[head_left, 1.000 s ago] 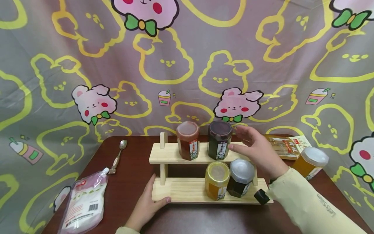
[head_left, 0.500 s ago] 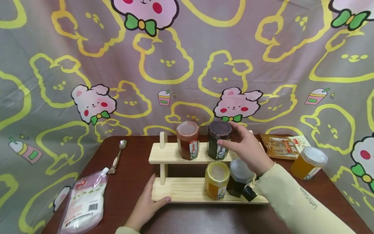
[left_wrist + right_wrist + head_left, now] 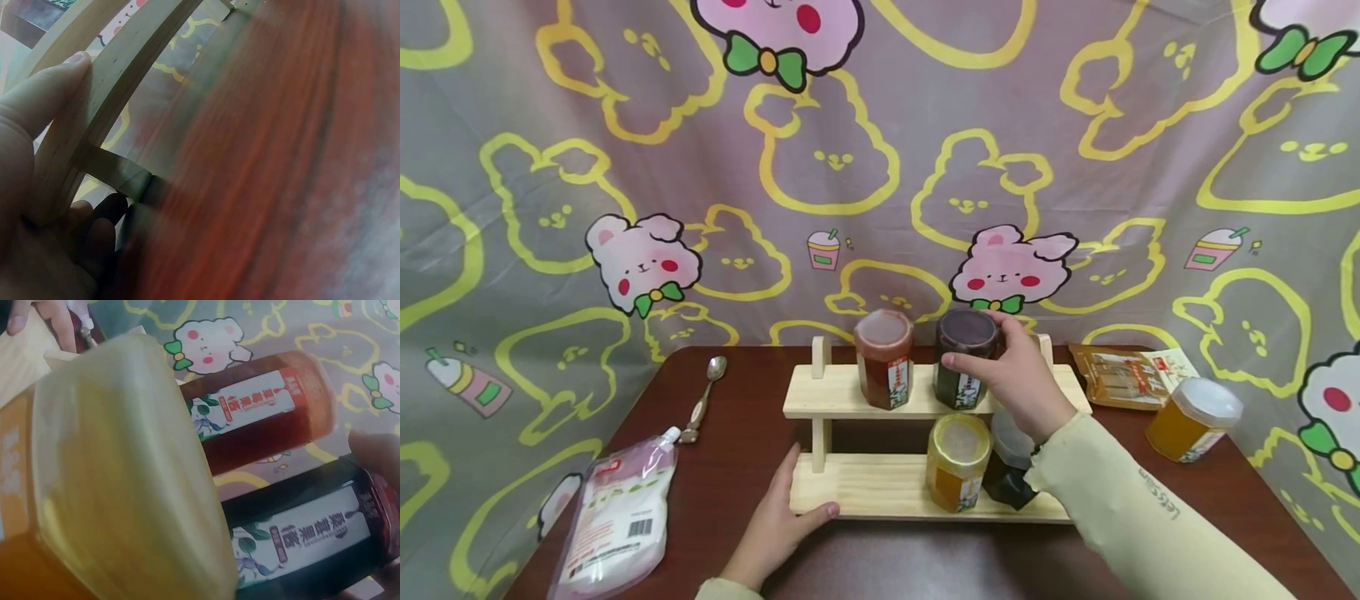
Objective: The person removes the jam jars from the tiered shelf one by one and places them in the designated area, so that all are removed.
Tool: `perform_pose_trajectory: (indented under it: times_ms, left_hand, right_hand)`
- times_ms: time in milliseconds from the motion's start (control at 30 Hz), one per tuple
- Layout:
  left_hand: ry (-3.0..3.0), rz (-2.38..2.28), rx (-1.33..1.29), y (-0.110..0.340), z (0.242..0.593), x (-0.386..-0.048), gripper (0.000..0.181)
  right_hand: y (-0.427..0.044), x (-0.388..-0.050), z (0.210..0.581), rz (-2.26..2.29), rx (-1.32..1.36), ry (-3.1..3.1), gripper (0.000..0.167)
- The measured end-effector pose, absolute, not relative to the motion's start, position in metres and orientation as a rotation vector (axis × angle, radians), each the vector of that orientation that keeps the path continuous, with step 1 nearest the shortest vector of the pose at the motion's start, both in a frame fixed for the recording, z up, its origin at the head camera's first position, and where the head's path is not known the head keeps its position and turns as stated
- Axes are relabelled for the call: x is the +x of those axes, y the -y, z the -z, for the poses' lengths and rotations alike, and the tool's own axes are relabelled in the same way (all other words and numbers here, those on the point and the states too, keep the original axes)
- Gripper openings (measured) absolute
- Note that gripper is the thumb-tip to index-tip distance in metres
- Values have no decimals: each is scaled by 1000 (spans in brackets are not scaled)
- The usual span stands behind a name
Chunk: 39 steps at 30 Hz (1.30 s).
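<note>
My right hand holds a dark purple jam jar on the upper board, thumb across its front and fingers round its far side. The right wrist view shows the label of this jar. Just to its left on the same board stands a red jam jar. At the left end of the two-tier wooden rack, my left hand grips the lower board, thumb on top. In the left wrist view its curled fingers are under the wood.
A yellow-lidded jar and a second dark jar, partly behind my sleeve, stand on the lower board. An amber jar and a brown packet lie right. Left are a spoon and a white spouted pouch.
My right hand has moved left from beside the dark purple jar and now grips it. The jar stays in its place. My left hand has not moved.
</note>
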<state>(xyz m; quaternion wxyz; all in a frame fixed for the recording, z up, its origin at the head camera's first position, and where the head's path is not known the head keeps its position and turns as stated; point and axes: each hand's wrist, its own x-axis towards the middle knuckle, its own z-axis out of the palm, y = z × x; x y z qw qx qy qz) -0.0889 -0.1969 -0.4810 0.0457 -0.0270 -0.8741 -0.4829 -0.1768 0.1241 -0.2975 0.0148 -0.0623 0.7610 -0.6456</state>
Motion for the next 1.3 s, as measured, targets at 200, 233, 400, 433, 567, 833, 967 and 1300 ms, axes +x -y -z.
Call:
perform_pose_trajectory:
  times_ms: [200,233,400,433,567,833,967,1300]
  left_hand:
    - [2688,1478,-62,196,482,-89,110]
    - [2694,1476,-58,196,482,-89,110]
    - [2716,1462,-45,195,481,-89,111]
    - [2717,1462,-46,195,480,-89,111]
    - [2707,1464,-58,196,480,-90,110]
    - [2716,1452,-54,197,481,-91,109]
    - [2708,1461,-50,197,480,-91,109]
    - [2699,1480,-46,196,479,-89,110]
  right_hand:
    - [-122,-175,299,2022,-127,-2416,82]
    - [-123,-175,299,2023,-121,-2422,82]
    - [-127,-172,300,2011,-122,-2447,80]
    - [-128,-172,300,2003,-129,-2455,80]
    - [-134,-170,298,1943,-153,-2507,81]
    - [-143,-166,295,1925,-164,-2518,83]
    - [-148,-162,292,1957,-164,-2511,82]
    - [-157,-161,289,2095,-128,-2487,73]
